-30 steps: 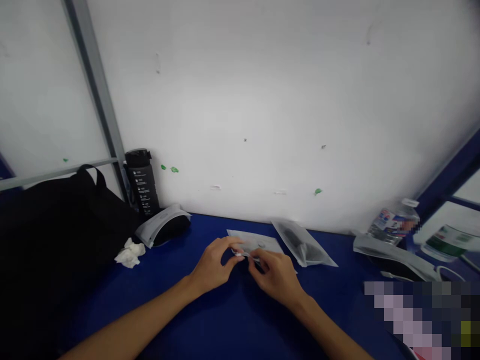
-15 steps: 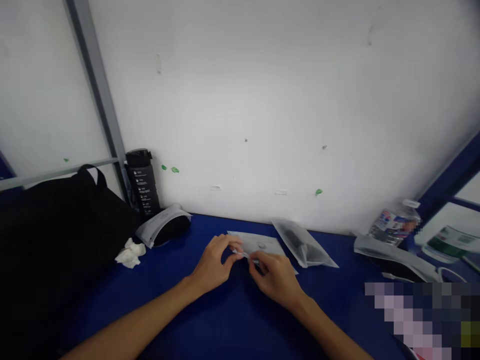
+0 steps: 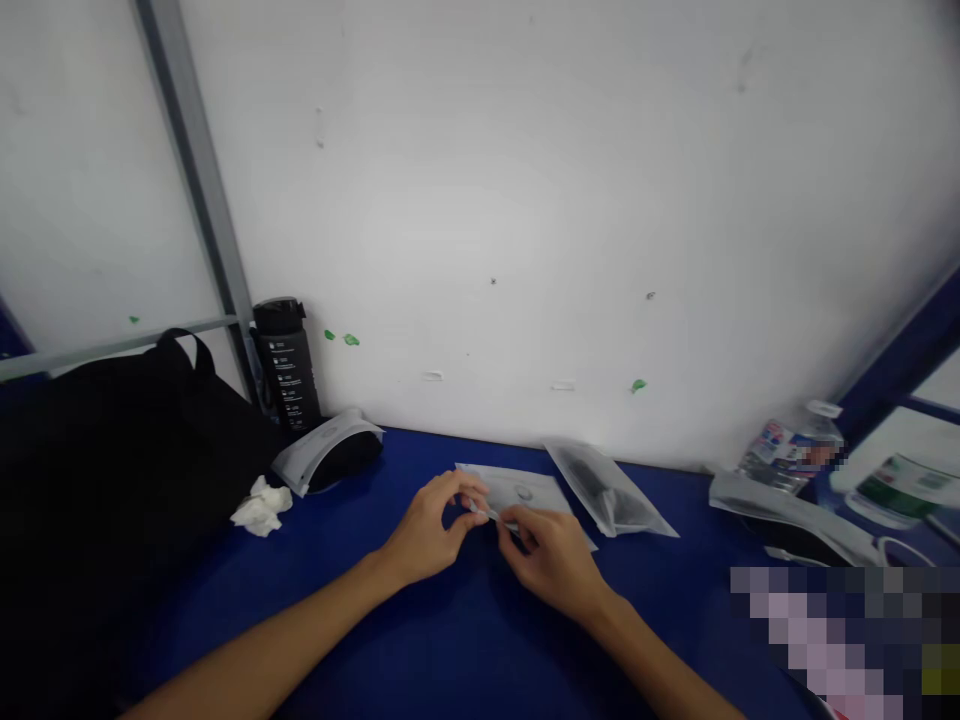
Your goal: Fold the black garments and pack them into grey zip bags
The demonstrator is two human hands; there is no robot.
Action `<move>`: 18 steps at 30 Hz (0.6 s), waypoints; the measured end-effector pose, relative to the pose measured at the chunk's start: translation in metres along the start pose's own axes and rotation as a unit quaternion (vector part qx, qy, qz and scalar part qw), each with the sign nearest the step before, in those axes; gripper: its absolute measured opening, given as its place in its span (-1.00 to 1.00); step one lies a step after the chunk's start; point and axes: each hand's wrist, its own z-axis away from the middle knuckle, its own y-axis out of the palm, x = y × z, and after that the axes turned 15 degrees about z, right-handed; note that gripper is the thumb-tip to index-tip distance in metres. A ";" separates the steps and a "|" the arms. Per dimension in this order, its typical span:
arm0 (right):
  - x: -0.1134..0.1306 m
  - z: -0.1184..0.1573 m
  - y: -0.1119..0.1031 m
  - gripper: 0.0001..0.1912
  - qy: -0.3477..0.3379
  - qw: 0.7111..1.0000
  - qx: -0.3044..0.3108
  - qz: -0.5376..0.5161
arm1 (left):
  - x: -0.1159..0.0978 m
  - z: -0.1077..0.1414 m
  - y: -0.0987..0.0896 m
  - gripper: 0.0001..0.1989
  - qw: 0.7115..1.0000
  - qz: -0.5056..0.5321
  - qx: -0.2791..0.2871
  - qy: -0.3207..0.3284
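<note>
My left hand [image 3: 437, 525] and my right hand [image 3: 553, 553] come close together over the blue table, fingers closed in a pinch. Between the fingertips runs a thin whitish strip [image 3: 492, 514]; I cannot tell whether it belongs to the bag behind it. That flat frosted zip bag [image 3: 551, 493] with a round mark lies just beyond my hands, partly covered by them. Right of it rests another frosted bag [image 3: 607, 490] with something dark inside.
To the left are a black cloth bag [image 3: 135, 450], a black bottle [image 3: 286, 365], crumpled tissue [image 3: 261, 507] and a frosted pouch [image 3: 322, 445] with a dark item. At the right stand a clear plastic bottle [image 3: 817, 435] and another frosted pouch [image 3: 795, 510]. A white wall [image 3: 480, 200] rises behind.
Both hands stay almost in place, with only a slight shift of the fingers on the strip. Nothing else has visibly moved.
</note>
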 end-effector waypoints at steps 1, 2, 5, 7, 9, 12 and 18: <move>0.000 0.000 0.000 -0.78 -0.001 1.000 0.000 -0.001 | -0.001 0.000 0.000 -0.79 1.000 0.001 0.002 -0.001; 0.000 0.000 0.000 -0.78 -0.001 1.000 0.000 -0.002 | -0.001 -0.001 -0.001 -0.83 1.000 -0.001 0.005 -0.002; 0.000 0.000 0.000 -0.80 -0.005 1.000 -0.001 -0.004 | -0.003 -0.001 -0.001 -0.92 1.000 -0.010 0.018 -0.007; 0.001 0.000 0.000 -0.81 -0.008 1.000 0.003 -0.007 | -0.003 -0.001 -0.001 -0.92 0.999 -0.012 0.029 -0.007; 0.001 0.000 0.000 -0.81 -0.008 1.000 0.007 -0.010 | -0.003 -0.001 -0.001 -0.93 0.999 -0.013 0.038 -0.004; 0.001 0.000 0.000 -0.80 -0.007 1.000 0.014 -0.013 | -0.002 0.000 0.001 -0.96 0.999 -0.022 0.035 -0.005; 0.001 0.000 -0.001 -0.80 -0.013 1.000 0.019 -0.018 | -0.001 -0.001 0.001 -0.97 0.999 -0.026 0.034 -0.016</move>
